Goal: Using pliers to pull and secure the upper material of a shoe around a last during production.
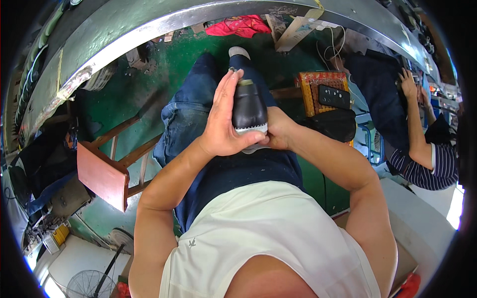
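Observation:
Above my lap is a black shoe [249, 107] with a white sole edge and a line of light stitching just above it. A dull yellow-green piece shows at its far top end. My left hand [222, 114] lies along the shoe's left side with long, straight fingers, its thumb crossing the white sole edge. My right hand [279, 130] grips the sole end from the right; most of its fingers are hidden behind the shoe.
A reddish wooden stool [103, 174] stands to my left. On my right, a dark phone-like device [334, 97] lies on a beaded seat [310, 94] beside a black bag [330, 124]. A metal bench edge [198, 16] curves ahead. A co-worker in a striped sleeve [422, 166] works at far right.

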